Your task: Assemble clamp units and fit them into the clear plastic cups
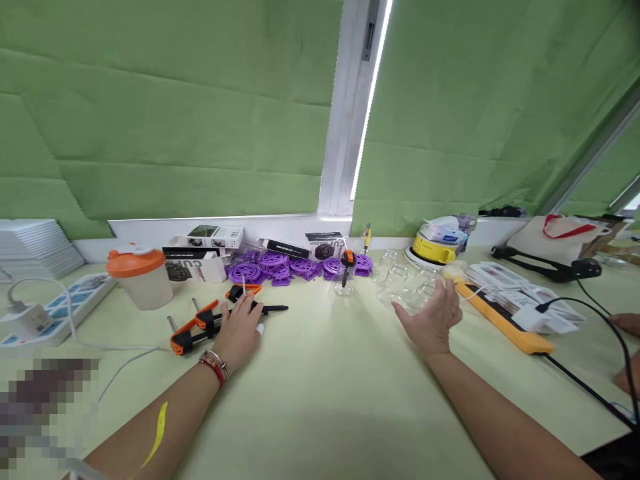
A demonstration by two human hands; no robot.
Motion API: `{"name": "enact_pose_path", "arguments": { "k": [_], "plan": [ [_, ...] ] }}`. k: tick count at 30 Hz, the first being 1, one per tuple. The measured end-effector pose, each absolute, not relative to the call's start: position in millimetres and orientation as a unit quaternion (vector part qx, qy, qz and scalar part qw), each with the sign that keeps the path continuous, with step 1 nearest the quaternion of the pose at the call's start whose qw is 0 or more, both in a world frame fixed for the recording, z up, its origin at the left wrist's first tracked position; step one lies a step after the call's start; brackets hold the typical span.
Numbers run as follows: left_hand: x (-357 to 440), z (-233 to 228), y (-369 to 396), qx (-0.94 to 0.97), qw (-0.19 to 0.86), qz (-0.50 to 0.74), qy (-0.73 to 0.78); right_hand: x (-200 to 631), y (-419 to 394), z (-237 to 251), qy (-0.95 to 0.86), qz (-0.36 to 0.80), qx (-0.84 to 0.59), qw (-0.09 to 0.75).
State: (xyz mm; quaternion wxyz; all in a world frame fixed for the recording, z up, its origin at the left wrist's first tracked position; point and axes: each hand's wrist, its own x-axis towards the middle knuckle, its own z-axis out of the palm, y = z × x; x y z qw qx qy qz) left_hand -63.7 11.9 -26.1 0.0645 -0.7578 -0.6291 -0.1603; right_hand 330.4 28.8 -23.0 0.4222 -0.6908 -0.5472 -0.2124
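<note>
My left hand (pixel 239 333) lies palm down over an orange-and-black bar clamp (pixel 275 309), its fingers stretched across the bar and the thumb out to the side. Two similar bar clamps (pixel 193 332) rest just left of it, partly behind the hand. On the right, my right hand (pixel 434 321) is raised with thumb and fingers apart, nothing visible in it. Close beyond its fingers stand several clear glasses (pixel 395 280), partly covered by the hand. Between the hands, farther back, a glass (pixel 343 287) has an orange-and-black tool (pixel 347 265) standing at it.
Purple plastic parts (pixel 275 263) and cup holder boxes (pixel 197 265) line the back. An orange-lidded cup (pixel 145 280) and white power strip (pixel 83 303) stand left. An orange power strip (pixel 505 320), white packets (pixel 525 297) and a yellow pot (pixel 434 252) lie right; another person's hand (pixel 626 324) shows.
</note>
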Motion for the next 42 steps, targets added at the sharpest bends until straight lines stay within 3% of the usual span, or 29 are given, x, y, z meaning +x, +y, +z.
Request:
{"name": "enact_pose_path", "arguments": {
  "k": [8, 15, 20, 22, 27, 32, 42],
  "plan": [
    [-65.2, -24.0, 13.0, -0.749, 0.033, -0.243, -0.616, 352.6, 43.4, -41.1, -0.403, 0.012, -0.838, 0.367],
    [-68.3, -25.0, 15.8, -0.735, 0.021, -0.191, -0.651, 359.5, 44.3, -42.0, -0.407, 0.028, -0.826, 0.389],
    [-65.8, -20.8, 14.1, -0.732, 0.023, -0.187, -0.655, 327.8, 28.8, -33.7, -0.57, -0.148, -0.689, 0.423],
    [-63.2, -17.2, 11.2, -0.727, -0.008, -0.234, -0.646, 305.1, 21.9, -33.9, -0.679, -0.155, -0.589, 0.41],
    [-58.5, -11.3, 5.8, -0.658, -0.058, -0.407, -0.631, 240.0, 22.5, -40.7, -0.807, -0.049, -0.448, 0.381],
    [-64.1, -14.3, 11.8, -0.589, -0.081, -0.492, -0.636, 190.2, 47.7, -43.0, -0.763, 0.088, -0.463, 0.442],
    [-63.9, -11.8, 12.4, -0.598, -0.127, -0.477, -0.632, 207.8, 61.8, -38.7, -0.713, 0.197, -0.452, 0.498]
  ]
}}
